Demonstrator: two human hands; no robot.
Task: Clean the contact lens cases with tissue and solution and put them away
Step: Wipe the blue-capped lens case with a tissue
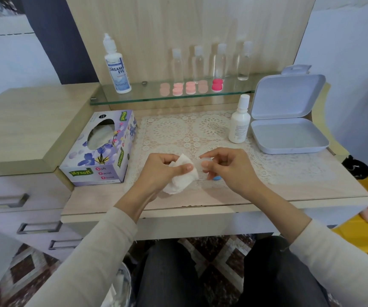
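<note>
My left hand (163,171) grips a crumpled white tissue (182,177) above the lace mat. My right hand (225,168) pinches a small clear contact lens case (205,163) right beside the tissue, and a blue cap (216,178) peeks out under its fingers. A small white solution bottle (239,120) stands upright beside an open grey storage box (289,120) on the right. Several pink lens cases (189,87) and one bright pink one (217,84) lie on the glass shelf (147,97).
A purple tissue box (103,149) lies at the left of the lace mat (189,131). A large solution bottle (116,67) and several clear empty bottles (220,60) stand on the shelf. Drawers (21,200) sit at the lower left.
</note>
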